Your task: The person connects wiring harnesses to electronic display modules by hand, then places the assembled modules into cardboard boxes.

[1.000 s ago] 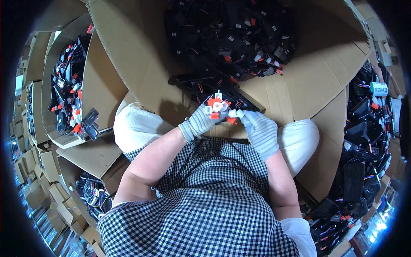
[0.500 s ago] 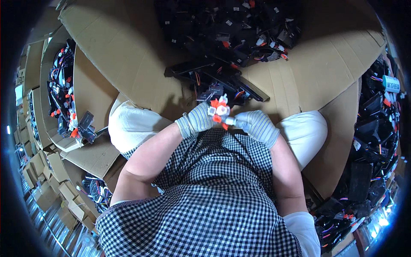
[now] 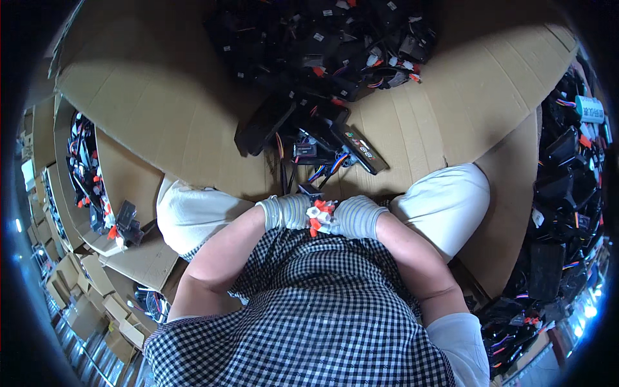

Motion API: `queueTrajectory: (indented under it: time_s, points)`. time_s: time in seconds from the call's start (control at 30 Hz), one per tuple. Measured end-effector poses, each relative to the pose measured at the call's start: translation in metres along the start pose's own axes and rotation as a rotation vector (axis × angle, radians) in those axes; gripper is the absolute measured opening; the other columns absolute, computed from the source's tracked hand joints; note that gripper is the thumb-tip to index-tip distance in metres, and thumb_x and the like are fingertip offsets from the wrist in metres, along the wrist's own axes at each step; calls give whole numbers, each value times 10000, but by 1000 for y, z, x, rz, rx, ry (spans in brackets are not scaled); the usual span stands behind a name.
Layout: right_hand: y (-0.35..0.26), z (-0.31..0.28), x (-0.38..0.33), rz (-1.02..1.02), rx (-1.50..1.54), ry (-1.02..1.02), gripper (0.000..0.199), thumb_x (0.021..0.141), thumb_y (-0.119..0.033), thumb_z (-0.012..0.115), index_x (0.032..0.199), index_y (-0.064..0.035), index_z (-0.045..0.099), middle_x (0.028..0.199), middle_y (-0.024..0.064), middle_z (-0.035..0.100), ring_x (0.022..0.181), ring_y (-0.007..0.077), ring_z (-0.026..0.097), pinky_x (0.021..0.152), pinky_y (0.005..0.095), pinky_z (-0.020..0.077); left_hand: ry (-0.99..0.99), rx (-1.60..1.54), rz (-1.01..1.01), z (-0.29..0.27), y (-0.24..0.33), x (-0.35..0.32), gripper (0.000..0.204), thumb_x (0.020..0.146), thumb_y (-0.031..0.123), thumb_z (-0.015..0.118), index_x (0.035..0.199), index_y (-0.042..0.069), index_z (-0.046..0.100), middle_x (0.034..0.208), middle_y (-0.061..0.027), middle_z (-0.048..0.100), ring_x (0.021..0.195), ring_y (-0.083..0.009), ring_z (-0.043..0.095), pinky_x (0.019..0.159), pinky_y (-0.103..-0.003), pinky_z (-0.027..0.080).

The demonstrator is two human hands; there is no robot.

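Note:
Both my hands are in striped knit gloves, close together in front of my lap. My left hand (image 3: 287,211) is closed around a bunch of red and white wire connectors (image 3: 319,217). From the other side my right hand (image 3: 359,217) presses against the same connectors with its fingers curled; the fingertips are hidden. A small dark module (image 3: 310,189) sticks up just beyond my left hand. Farther off, a black display panel (image 3: 361,149) with coloured wires (image 3: 335,166) lies tilted on the cardboard, beside another black housing (image 3: 265,124) and a small grey-black box (image 3: 305,149).
A heap of black units (image 3: 322,48) with wires lies on the large cardboard sheet (image 3: 412,138) ahead. More wired units fill a carton (image 3: 84,168) at left and a pile (image 3: 560,187) at right, where a teal-labelled roll (image 3: 589,109) sits. Cardboard boxes (image 3: 71,271) stand farther left.
My hands have drawn nearer to my body and closer together with the connectors. The display panel ahead now lies with its face showing. My view has shifted slightly.

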State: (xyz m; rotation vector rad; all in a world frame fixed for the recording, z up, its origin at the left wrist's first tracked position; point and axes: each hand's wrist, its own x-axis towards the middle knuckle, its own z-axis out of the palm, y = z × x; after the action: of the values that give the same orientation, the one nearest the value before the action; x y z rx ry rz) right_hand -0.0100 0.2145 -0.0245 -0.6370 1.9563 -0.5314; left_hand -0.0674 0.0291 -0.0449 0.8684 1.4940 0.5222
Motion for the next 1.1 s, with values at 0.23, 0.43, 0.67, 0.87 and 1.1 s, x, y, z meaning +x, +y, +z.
queueTrajectory:
  time_s: [0.23, 0.43, 0.67, 0.87, 1.1]
  points:
    - [-10, -27, -11, 15, 102, -95, 567, 875, -508, 299, 904, -60, 646, 850, 174, 650, 789, 325, 630, 710, 431, 488, 31, -41, 107, 0, 5, 0, 345, 758, 150, 614, 1093, 97, 549, 942, -103, 621, 814, -281, 585, 753, -341, 463]
    - [-3, -19, -9, 26, 114, -71, 595, 857, -560, 315, 926, -67, 642, 846, 166, 651, 787, 325, 630, 710, 425, 487, -83, 67, 75, -4, 8, 3, 353, 768, 180, 614, 1106, 104, 544, 977, -97, 612, 838, -284, 577, 771, -347, 462]
    - [9, -42, -19, -132, 77, 356, 321, 844, -339, 469, 883, -66, 634, 759, 152, 632, 621, 340, 596, 612, 433, 476, 295, -147, -20, -22, 12, -19, 311, 804, 122, 628, 1094, 36, 558, 1008, -49, 626, 893, -161, 590, 821, -283, 458]
    - [37, -54, -45, -385, 1372, 253, 320, 831, -301, 616, 873, 17, 624, 668, 5, 531, 549, 64, 472, 510, 207, 393, 809, -1051, 327, -39, 78, -49, 256, 836, 166, 594, 1040, 14, 559, 897, -66, 628, 818, -140, 592, 722, -265, 470]
    - [47, -24, -73, -490, 1395, 486, 332, 737, -350, 667, 771, -22, 627, 632, 41, 564, 502, 89, 461, 454, 219, 343, 1329, -741, 423, -52, 157, -154, 131, 843, 217, 538, 819, 100, 485, 755, -88, 595, 575, -134, 539, 435, -220, 368]
